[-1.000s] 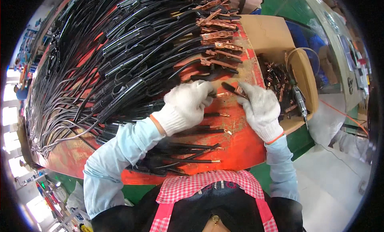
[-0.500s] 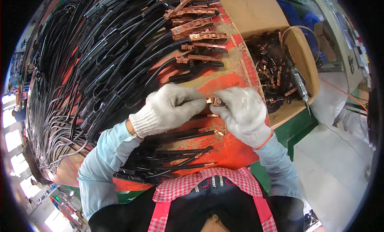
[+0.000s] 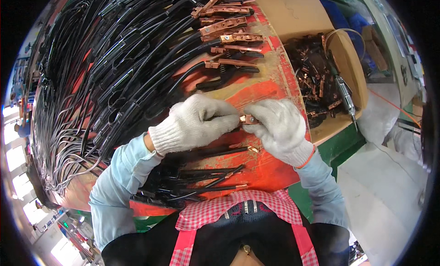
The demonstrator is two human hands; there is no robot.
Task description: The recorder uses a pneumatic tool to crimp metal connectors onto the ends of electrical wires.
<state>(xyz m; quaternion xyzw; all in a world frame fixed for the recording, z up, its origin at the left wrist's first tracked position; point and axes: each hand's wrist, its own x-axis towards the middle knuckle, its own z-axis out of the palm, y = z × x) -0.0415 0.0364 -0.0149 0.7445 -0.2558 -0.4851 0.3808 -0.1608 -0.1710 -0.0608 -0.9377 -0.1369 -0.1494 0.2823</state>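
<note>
Both hands wear white knitted gloves and meet over the orange-red table [image 3: 270,172]. My left hand [image 3: 197,121] is closed, thumb and forefinger pinching a cable whose bare copper end [image 3: 242,119] shows past the fingertips. Opposite it, my right hand [image 3: 277,128] grips a copper clamp [image 3: 250,120] with a screw in its face; most of the clamp is hidden by the glove. The copper end touches the clamp's near opening, though how far inside it sits I cannot tell. Below the hands lie several black cables [image 3: 215,174], some with bare copper tips.
Further back, finished-looking copper clamps [image 3: 233,37] on black cables lie in a row. Black handles and thin leads cover the table's left. At right stands a cardboard box [image 3: 360,92] with loose clamps, and a powered screwdriver [image 3: 344,98] lies across its side.
The cable's copper end and the clamp have shifted slightly down and right, and the copper now sits closer against the clamp. Both hands keep their holds.
</note>
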